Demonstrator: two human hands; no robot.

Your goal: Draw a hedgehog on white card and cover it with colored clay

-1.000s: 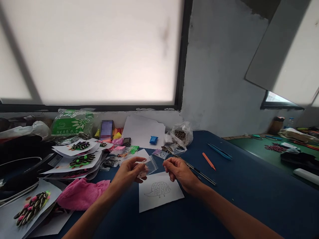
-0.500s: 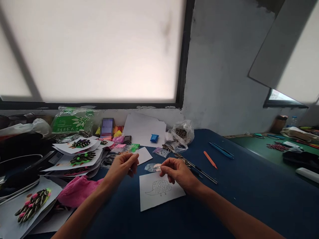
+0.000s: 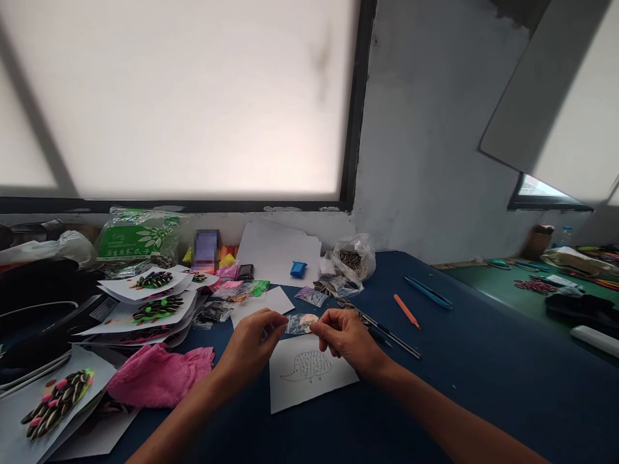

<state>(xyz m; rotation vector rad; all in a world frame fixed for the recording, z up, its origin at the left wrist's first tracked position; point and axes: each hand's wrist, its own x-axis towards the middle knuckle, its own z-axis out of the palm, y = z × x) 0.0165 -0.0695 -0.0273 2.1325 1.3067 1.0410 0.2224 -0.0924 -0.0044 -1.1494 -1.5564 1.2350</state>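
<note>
Sheet with a line-drawn hedgehog lies flat on the desk. Small clear bag, peach-coloured contents: just beyond the sheet's far edge, between the two hands. Left hand: at the sheet's far left corner, fingers curled, fingertips near the bag; cannot tell whether they touch it or whether this grip is closed. Right hand: at the sheet's far right corner, thumb and forefinger close together, overlapping the bag's right end in view; cannot tell whether the grip is clamped on anything. Right of the sheet: orange tool, blue tweezers. Beyond the sheet: blue packet. Left of it: pink cloth.
</note>
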